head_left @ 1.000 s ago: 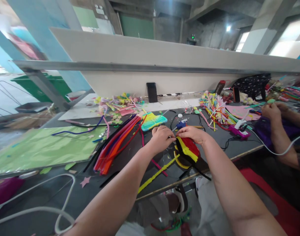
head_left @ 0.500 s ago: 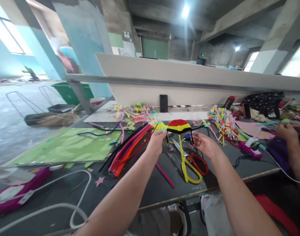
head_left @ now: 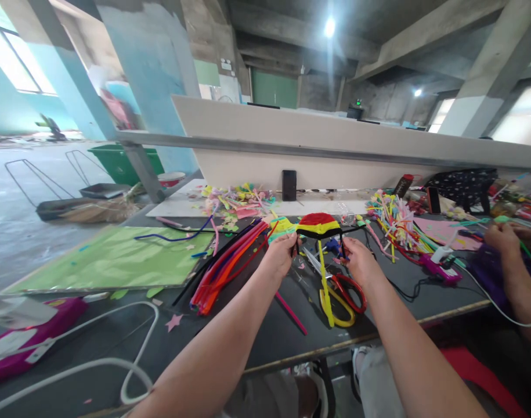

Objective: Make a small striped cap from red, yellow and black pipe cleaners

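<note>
The fuzzy shape [head_left: 318, 223] is red, yellow and black, and it is up over the gray desk [head_left: 265, 339], between the person's 2 hands. The left hand [head_left: 279, 254] has its fingers pinched shut on the shape's left end. The right hand [head_left: 358, 262] has bent fingers, close together, by a thin black strip at the right end. I cannot tell if they grip it.

Under the shape, scissors [head_left: 314, 260] with 1 red handle and 1 yellow handle lie on the desk. A long yellow stick [head_left: 325, 287] runs down across the yellow handle. To the left lies a bunch of bright fuzzy sticks [head_left: 224, 273], next to a big green sheet [head_left: 100, 261]. A black phone [head_left: 289, 186] leans at the back. Far right, I see another person's hand [head_left: 502, 238].
</note>
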`<state>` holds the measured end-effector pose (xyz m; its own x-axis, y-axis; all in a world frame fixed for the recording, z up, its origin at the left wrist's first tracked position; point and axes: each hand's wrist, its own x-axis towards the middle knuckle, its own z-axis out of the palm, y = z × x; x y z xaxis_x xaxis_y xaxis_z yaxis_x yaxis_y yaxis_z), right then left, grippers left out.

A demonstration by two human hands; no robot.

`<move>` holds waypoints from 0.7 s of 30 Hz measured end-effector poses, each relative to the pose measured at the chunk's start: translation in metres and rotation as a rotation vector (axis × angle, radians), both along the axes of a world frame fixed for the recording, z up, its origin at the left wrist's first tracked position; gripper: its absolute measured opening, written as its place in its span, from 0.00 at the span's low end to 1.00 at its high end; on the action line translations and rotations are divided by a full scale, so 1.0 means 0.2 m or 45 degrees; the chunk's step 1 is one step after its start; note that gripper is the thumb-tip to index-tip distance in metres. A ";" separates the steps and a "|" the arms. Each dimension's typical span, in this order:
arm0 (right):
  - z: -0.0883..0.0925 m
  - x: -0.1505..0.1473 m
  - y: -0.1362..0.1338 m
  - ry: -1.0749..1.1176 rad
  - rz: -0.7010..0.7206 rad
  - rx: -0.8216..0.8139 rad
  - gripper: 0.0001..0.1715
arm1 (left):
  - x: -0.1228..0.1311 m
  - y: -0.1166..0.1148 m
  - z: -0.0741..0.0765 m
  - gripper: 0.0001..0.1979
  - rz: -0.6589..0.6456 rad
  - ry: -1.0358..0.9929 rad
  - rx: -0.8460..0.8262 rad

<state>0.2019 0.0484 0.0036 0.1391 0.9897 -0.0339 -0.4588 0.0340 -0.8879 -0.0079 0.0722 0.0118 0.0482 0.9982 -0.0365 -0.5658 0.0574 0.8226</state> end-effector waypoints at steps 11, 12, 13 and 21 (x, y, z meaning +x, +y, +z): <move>0.06 -0.03 -0.02 0.024 -0.154 0.039 0.18 | 0.03 -0.02 -0.05 0.09 -0.118 0.074 0.053; 0.06 -0.03 -0.01 0.023 -0.181 0.039 0.18 | 0.03 -0.02 -0.05 0.09 -0.125 0.084 0.053; 0.06 -0.03 -0.01 0.020 -0.203 0.041 0.18 | 0.03 -0.02 -0.06 0.10 -0.131 0.093 0.053; 0.05 -0.02 -0.02 -0.017 -0.285 0.078 0.16 | 0.02 -0.01 -0.05 0.11 -0.187 0.140 0.083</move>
<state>0.1988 0.0452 0.0138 0.3556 0.9342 0.0288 -0.4217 0.1878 -0.8870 -0.0043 0.0695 0.0012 0.1926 0.9812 0.0149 -0.4617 0.0772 0.8837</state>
